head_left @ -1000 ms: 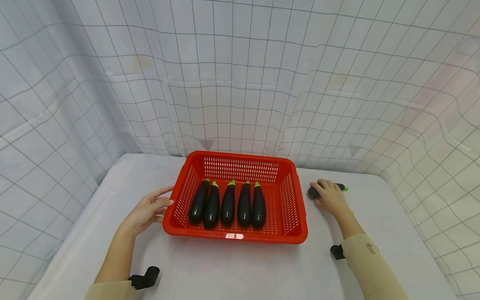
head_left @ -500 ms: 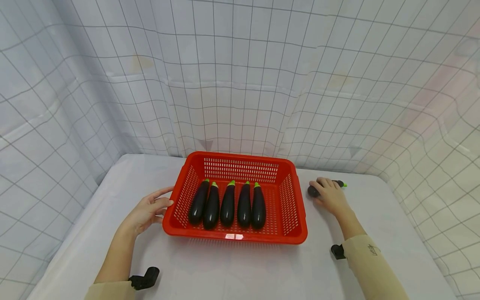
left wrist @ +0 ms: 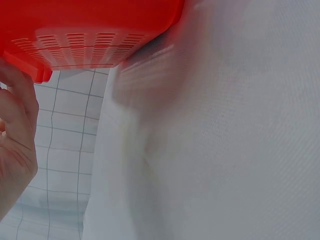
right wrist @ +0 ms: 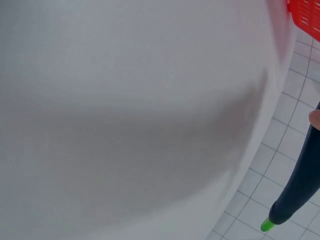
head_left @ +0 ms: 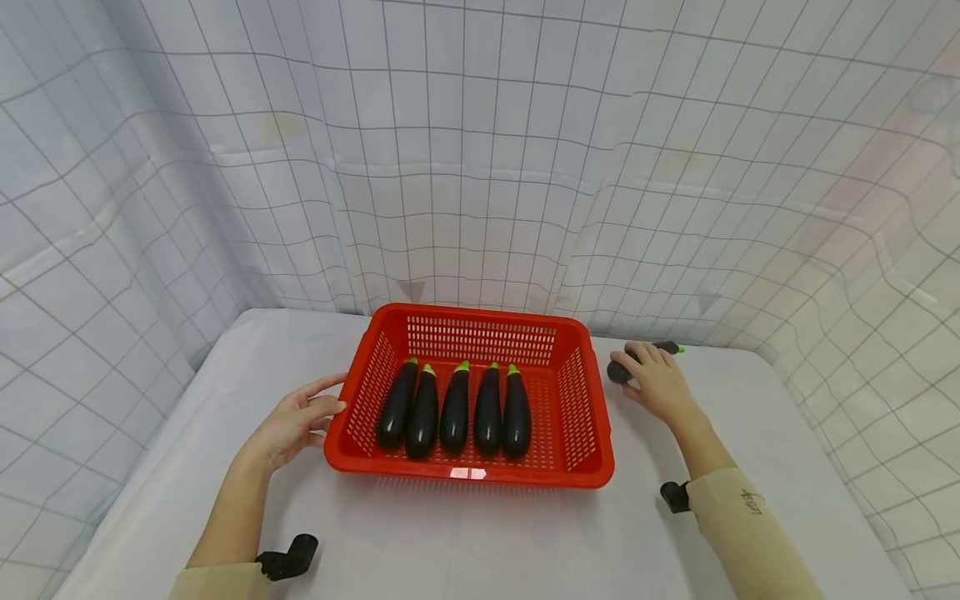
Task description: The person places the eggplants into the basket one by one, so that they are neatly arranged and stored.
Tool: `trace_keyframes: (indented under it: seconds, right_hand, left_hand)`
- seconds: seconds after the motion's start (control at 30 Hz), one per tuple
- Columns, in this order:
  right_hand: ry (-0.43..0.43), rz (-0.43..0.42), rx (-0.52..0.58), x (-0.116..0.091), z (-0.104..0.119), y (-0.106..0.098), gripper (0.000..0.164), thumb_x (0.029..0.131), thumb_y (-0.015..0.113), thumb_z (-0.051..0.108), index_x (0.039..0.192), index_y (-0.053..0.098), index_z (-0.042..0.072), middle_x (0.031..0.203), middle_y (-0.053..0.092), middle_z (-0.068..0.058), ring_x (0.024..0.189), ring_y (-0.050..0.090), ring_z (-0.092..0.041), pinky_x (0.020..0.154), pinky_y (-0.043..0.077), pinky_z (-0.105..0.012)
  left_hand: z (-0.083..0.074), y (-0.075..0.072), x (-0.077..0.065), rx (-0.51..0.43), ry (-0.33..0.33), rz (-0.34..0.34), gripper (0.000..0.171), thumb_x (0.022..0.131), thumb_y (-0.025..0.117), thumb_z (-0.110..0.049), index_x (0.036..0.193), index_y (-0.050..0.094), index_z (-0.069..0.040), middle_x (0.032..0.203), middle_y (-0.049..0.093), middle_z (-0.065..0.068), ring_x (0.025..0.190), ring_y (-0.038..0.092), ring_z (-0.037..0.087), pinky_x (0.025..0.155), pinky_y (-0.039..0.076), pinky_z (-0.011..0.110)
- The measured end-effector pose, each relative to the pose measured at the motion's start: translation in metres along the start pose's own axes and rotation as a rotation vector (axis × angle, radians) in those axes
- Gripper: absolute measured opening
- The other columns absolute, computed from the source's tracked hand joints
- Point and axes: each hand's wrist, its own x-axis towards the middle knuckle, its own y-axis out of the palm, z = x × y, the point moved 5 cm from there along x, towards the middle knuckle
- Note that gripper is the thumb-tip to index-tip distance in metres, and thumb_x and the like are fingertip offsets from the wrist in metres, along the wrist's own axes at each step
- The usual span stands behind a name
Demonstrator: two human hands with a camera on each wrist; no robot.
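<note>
A red perforated plastic basket stands mid-table with several dark eggplants lying side by side in it, green tips toward the back. My left hand is at the basket's left side, its loosely bent fingers touching the rim. In the left wrist view part of that hand shows beside the basket's underside. To the right of the basket, my right hand grips another eggplant round its middle from above. The right wrist view shows its green-tipped end against the grid-patterned curtain, with one fingertip on it.
A white cloth covers the table. White curtain with a dark grid hangs behind it and along both sides. A black wrist camera sits on each forearm, the left one and the right one.
My right hand has shifted slightly toward the back and left, taking the gripped eggplant with it. The left hand and the basket have hardly moved.
</note>
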Motion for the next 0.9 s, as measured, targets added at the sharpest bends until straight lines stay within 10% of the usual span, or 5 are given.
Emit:
trace_keyframes:
  seconds: [0.9]
  right_hand:
    - [-0.239,-0.249,-0.038,0.021,0.034,-0.060,0.054,0.067,0.078,0.011,0.115,0.055,0.014,0.117,0.049,-0.016,0.110,0.045,-0.034,0.090,0.040,-0.051]
  left_hand:
    - [-0.004,-0.001,-0.001,0.047,-0.015,0.020,0.063,0.091,0.055,-0.017,0.142,0.023,-0.002,0.089,0.067,-0.004,0.065,0.062,0.014,0.059,0.055,0.028]
